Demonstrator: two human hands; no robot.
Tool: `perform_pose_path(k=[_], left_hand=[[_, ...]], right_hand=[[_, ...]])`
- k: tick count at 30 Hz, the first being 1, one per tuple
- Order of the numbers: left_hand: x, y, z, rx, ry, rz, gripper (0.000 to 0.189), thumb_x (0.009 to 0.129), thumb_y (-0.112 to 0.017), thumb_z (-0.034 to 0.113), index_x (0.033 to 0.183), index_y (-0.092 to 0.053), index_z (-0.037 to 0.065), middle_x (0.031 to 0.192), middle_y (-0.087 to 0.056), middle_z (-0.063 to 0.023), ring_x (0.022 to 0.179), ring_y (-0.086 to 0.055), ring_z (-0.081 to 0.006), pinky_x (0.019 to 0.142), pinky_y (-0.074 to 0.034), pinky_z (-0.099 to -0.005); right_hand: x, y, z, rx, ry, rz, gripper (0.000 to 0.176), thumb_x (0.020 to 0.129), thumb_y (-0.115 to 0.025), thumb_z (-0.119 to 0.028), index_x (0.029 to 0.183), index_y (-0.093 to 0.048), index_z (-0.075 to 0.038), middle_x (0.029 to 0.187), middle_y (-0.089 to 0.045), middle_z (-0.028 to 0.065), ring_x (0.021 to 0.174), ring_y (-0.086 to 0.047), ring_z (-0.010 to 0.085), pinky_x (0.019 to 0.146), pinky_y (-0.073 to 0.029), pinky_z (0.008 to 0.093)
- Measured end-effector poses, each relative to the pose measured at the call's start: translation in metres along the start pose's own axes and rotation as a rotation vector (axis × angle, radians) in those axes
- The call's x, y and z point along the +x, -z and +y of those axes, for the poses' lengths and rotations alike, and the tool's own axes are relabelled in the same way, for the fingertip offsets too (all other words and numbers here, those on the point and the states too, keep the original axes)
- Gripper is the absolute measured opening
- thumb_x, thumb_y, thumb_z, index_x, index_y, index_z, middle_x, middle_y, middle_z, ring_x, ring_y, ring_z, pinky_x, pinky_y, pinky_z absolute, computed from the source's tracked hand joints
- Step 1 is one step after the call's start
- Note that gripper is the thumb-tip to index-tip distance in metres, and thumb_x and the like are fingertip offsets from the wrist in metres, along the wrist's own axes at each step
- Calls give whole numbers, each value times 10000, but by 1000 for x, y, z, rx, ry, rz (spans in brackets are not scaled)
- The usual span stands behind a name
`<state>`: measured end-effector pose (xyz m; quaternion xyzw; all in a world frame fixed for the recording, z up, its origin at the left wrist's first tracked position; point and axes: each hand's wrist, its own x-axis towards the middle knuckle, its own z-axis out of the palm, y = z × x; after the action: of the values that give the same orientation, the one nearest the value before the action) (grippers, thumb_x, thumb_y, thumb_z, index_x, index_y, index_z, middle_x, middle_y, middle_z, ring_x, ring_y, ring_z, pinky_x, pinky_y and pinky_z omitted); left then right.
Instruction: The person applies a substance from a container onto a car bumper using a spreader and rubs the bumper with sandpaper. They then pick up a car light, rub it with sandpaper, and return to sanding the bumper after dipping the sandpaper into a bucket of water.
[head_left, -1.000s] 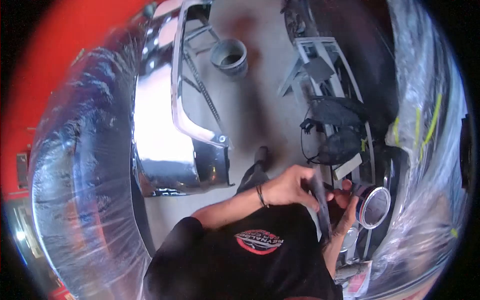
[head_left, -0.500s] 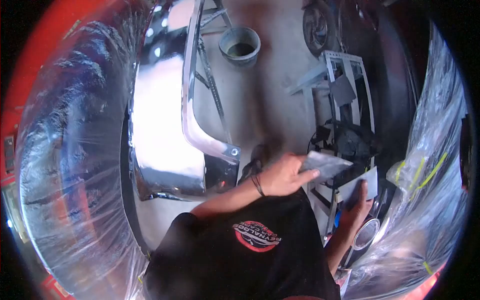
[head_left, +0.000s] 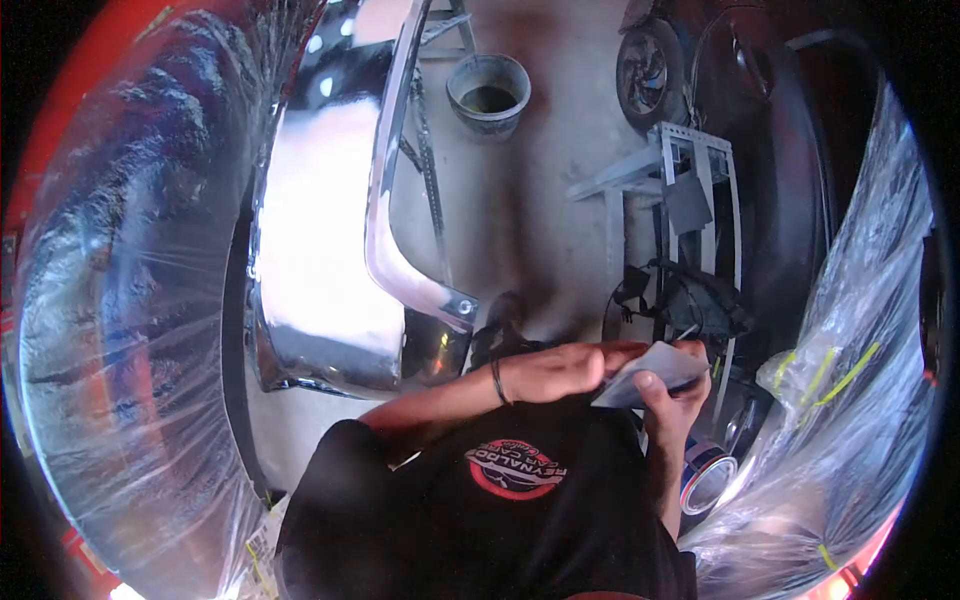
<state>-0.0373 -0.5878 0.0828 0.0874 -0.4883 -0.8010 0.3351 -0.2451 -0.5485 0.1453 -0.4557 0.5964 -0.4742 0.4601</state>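
My left hand, a dark band on its wrist, and my right hand meet in front of my black shirt. Both grip a small grey sheet, apparently sandpaper, the right thumb pressing on its near edge. Just below my right forearm stands a round tin with a red, white and blue label. Right beyond the hands, a black bundle rests on a grey metal stand.
A glossy car body panel stands at the left on a frame. Clear plastic sheeting covers things at the left and also at the right. A grey bucket and a wheel are on the concrete floor farther off.
My right hand has come up from the stand beside the tin and taken the grey sheet, which my left hand has drawn closer to my body. The view has tilted slightly.
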Motion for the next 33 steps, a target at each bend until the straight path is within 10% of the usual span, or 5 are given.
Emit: perform_pose_path(k=[8, 13, 19, 24, 33], left_hand=[[12, -2, -34, -371, 132, 76, 964, 921, -799, 180, 1656, -189, 51, 1616, -400, -122, 1490, -371, -212, 1172, -386, -374], [11, -8, -41, -258, 125, 409, 396, 886, -812, 46, 1231, -619, 17, 1038, -716, -23, 977, -693, -118, 870, -573, -280], [-1, -9, -15, -288, 111, 560, 322, 915, -782, 47, 1220, -679, 23, 1051, -729, -20, 1021, -674, -110, 908, -547, -287], [-11, 3, 4, 262, 36, 569, 392, 993, -705, 116, 1351, -620, -20, 1357, -660, -70, 1211, -607, -138, 1039, -484, -325], [-86, 17, 5, 405, 131, 540, 340, 973, -727, 201, 1246, -652, 13, 1066, -717, -143, 964, -697, -222, 880, -529, -358]], right_hand=[[-3, -10, -1, 257, -211, -77, 573, 743, -923, -335, 1112, -619, -18, 1026, -664, 45, 918, -628, 136, 835, -497, 302], [-6, 12, 31, 404, -326, -27, 806, 740, -905, -384, 1350, -509, -37, 1174, -628, 63, 1066, -624, 188, 943, -506, 357], [6, 23, 27, 773, -313, 71, 383, 1008, -698, -296, 1297, -630, -55, 1121, -708, 59, 963, -688, 166, 898, -566, 322], [30, -1, 32, 118, -174, 393, 360, 940, -791, -197, 1192, -628, 1, 1069, -699, 73, 892, -653, 141, 817, -530, 302], [34, -81, -5, -387, -106, -332, 322, 964, -771, -227, 1173, -657, -12, 980, -688, -8, 874, -614, 117, 830, -486, 262]])
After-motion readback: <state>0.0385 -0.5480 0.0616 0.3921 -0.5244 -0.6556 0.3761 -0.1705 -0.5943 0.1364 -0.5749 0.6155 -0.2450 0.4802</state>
